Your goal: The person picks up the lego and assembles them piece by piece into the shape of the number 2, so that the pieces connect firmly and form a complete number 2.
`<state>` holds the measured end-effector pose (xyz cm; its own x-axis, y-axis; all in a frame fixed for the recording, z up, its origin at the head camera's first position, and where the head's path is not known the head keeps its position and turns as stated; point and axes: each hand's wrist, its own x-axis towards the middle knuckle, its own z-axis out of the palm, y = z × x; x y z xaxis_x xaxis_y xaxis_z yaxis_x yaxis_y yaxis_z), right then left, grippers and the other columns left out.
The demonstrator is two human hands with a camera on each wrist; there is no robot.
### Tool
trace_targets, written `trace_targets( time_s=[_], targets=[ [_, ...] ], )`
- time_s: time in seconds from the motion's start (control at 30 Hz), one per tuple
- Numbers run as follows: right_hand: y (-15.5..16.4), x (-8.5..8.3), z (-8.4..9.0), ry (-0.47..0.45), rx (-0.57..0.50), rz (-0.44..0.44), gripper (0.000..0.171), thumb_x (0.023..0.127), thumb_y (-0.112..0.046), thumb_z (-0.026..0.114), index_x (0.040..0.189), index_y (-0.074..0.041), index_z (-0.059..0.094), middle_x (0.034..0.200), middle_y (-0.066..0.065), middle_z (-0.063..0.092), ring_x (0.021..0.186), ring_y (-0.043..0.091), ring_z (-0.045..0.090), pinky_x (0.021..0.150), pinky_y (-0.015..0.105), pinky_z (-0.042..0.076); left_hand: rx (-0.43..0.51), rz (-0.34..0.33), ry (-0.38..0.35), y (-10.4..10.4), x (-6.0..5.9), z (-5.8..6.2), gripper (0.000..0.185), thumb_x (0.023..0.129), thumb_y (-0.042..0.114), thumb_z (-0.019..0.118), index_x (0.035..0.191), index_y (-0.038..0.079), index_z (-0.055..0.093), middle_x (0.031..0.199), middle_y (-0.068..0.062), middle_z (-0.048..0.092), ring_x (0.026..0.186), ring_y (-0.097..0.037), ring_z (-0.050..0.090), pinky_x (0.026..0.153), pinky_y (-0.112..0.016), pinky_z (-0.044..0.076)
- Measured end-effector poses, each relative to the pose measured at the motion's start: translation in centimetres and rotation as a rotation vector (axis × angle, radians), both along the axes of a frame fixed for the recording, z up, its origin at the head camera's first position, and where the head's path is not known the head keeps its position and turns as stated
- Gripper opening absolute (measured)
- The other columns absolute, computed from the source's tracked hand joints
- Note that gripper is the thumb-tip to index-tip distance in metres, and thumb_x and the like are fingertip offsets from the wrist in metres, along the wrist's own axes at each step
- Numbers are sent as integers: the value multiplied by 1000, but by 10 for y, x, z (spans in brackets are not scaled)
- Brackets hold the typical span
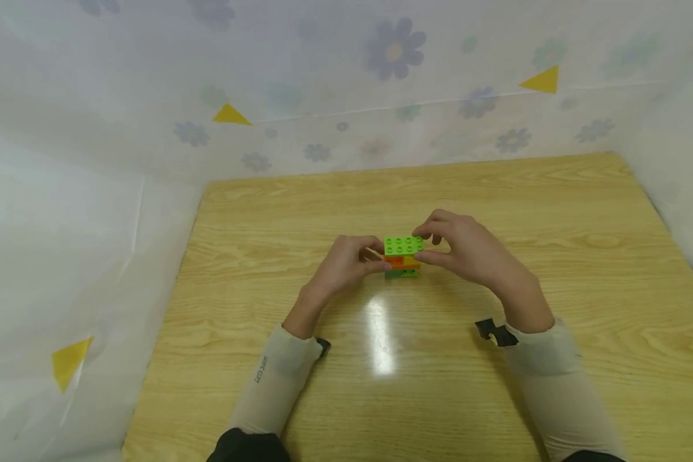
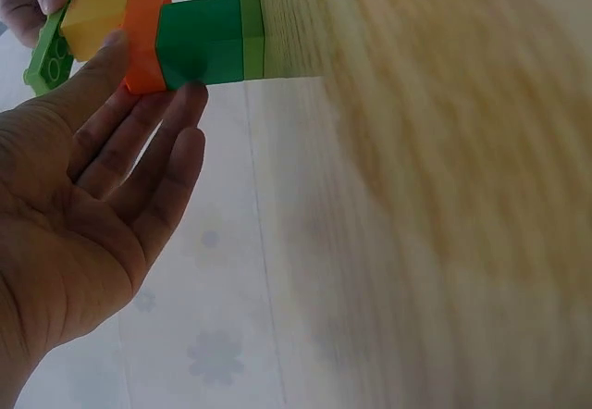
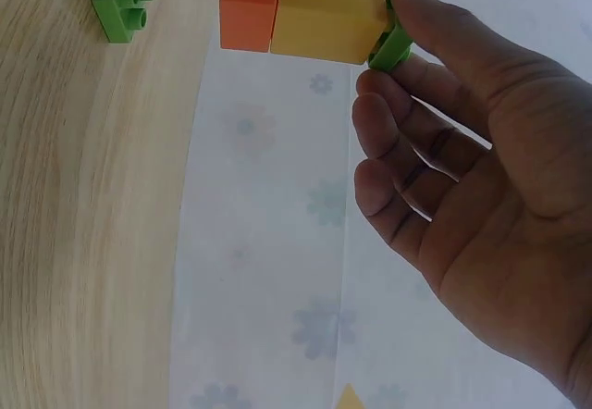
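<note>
A small tower of toy building bricks stands on the wooden table between both hands. From the bottom it has a flat light green brick (image 2: 251, 34), a dark green brick (image 2: 199, 43), a flat orange brick (image 2: 148, 39) and a yellow brick (image 3: 328, 6). A flat light green top brick (image 1: 403, 246) with studs sits at a slight tilt against the yellow one. My left hand (image 1: 342, 264) pinches the orange brick between thumb and fingers. On the other side, my right hand (image 1: 472, 250) pinches the right end of the top brick.
The wooden table (image 1: 254, 256) spreads out around the tower. Behind and beside it hangs a pale flower-patterned sheet (image 1: 300, 83) with yellow triangles. Dark strap ends (image 1: 495, 332) stick out at the right cuff.
</note>
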<state>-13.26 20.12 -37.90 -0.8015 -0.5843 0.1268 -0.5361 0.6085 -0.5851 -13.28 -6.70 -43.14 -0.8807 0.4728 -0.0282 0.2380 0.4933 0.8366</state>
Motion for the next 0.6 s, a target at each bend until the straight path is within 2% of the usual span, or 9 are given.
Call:
trace_targets(
  time_s=[0.17,0.37,0.5,0.6],
  targets=[
    [-3,2,-2,24,-5,-3,30,93,-16,84,120,-6,77,107,4,69,89,24,64,76,41,55,36,-10,-19,0,0,-2,18,94,15,82,110,9,77,116,-6,76,98,-18,78,81,-26,62],
    [-7,3,-5,50,-12,-5,30,92,-15,85,119,-5,77,103,2,67,83,21,62,70,36,52,21,-8,4,0,0,-3,12,94,17,82,103,11,76,112,-5,77,98,-19,78,80,-26,62],
    [-9,3,-7,51,-29,1,29,93,-14,84,119,-5,76,103,3,66,83,18,62,71,35,53,18,-10,26,-1,-1,-2,12,94,17,83,101,11,76,110,-4,77,97,-19,78,79,-26,63],
    [-7,2,-10,19,-49,-6,30,95,-16,83,122,-4,76,105,4,67,86,17,64,73,36,56,8,-29,36,-1,-2,-4,15,96,18,81,108,10,77,112,-4,77,98,-18,77,82,-26,62]
  ],
)
